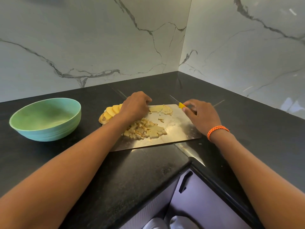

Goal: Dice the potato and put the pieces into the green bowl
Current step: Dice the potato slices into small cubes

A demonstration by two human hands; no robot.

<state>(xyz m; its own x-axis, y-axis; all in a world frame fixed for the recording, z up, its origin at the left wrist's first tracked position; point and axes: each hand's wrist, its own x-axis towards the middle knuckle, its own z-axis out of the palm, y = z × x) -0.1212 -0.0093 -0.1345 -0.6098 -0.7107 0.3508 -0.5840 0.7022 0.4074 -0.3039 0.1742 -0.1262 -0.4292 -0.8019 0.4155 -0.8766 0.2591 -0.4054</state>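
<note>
A steel cutting board [178,129] lies on the black counter. A pile of diced potato pieces [145,128] sits at its near middle, and cut strips [162,109] lie at its far edge. A row of potato slices [110,112] fans out at the board's far left corner. My left hand [135,106] rests with curled fingers on those slices, hiding the ones under its palm. My right hand [200,115] grips a yellow-handled knife [181,105] whose thin blade points away toward the wall. The green bowl [44,119] stands empty to the left.
The counter [148,167] forms an inner corner, with marble walls behind and to the right. Its front edge runs just below the board, above a cabinet drawer with a dark handle [184,181]. An orange bracelet [217,130] is on my right wrist.
</note>
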